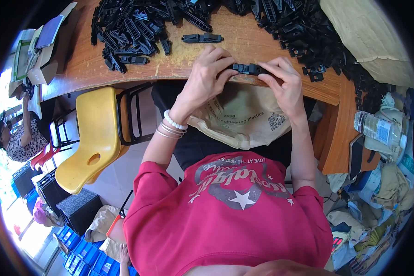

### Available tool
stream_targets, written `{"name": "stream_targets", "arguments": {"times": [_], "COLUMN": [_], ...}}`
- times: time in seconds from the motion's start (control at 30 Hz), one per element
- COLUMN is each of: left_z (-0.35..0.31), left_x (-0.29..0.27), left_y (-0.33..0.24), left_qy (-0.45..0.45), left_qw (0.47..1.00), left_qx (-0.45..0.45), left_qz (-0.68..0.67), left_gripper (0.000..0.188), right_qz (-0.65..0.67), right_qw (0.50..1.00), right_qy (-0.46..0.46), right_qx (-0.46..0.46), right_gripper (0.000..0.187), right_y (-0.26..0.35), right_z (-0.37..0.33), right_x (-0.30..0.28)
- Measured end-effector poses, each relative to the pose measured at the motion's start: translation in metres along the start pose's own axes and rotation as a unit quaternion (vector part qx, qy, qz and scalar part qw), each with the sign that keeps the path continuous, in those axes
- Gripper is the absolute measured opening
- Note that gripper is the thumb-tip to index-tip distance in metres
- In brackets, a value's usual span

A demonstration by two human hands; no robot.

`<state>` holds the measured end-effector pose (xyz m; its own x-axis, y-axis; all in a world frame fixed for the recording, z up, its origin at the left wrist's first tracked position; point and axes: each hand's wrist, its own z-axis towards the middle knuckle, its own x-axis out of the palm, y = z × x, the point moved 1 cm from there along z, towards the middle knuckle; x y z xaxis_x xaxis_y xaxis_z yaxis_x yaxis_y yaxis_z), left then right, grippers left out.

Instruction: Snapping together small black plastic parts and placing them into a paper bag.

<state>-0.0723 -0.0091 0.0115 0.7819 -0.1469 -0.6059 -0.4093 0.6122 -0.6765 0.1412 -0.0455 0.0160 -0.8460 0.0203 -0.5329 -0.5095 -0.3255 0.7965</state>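
1. Person in a red short-sleeved top point(234, 234), star print on the chest. White bead bracelet point(175, 120) and thin bangles at the left wrist.
2. Left hand point(209, 76): thumb and fingertips drawn in narrow, gripping the left end of a dark plastic part point(247, 69).
3. Right hand point(284, 80): thumb and forefinger pinched on the right end of the same part, other fingers curled.
4. Part lies crosswise between the two hands, at the near edge of the wooden table point(161, 70). Finer detail of it too small to read.
5. Pale bag point(244, 140) just below the table edge, mouth spread open toward the hands.
6. On the table past the left hand, one similar black piece point(202, 38) lies apart.
7. Farther: left heap point(133, 30) and right heap point(303, 43) of black pieces. Brown sack point(370, 30) beside the right one.
8. Off to the left: yellow chair point(98, 119), open carton point(46, 64), and, farthest, another person point(23, 142) in a spotted top.
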Motion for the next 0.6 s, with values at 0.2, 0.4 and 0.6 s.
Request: {"name": "stream_targets", "arguments": {"times": [0.2, 0.4, 0.6], "left_z": [0.002, 0.013, 0.011], "left_x": [0.0, -0.033, -0.012], "left_y": [0.002, 0.022, 0.007], "left_qy": [0.036, -0.076, -0.061], "left_qw": [0.999, 0.963, 0.967], "left_qx": [0.034, -0.099, -0.033], "left_qz": [-0.016, 0.239, 0.245], "left_gripper": [0.028, 0.045, 0.028], "right_qz": [0.002, -0.089, -0.231], "right_qw": [1.0, 0.981, 0.939], "right_qy": [-0.003, -0.167, -0.22], "right_qx": [-0.011, 0.038, 0.129], "right_gripper": [0.025, 0.013, 0.012], "right_y": [0.004, 0.003, -0.03], "right_z": [0.0, -0.035, -0.05], "right_x": [0.013, -0.031, -0.066]}}
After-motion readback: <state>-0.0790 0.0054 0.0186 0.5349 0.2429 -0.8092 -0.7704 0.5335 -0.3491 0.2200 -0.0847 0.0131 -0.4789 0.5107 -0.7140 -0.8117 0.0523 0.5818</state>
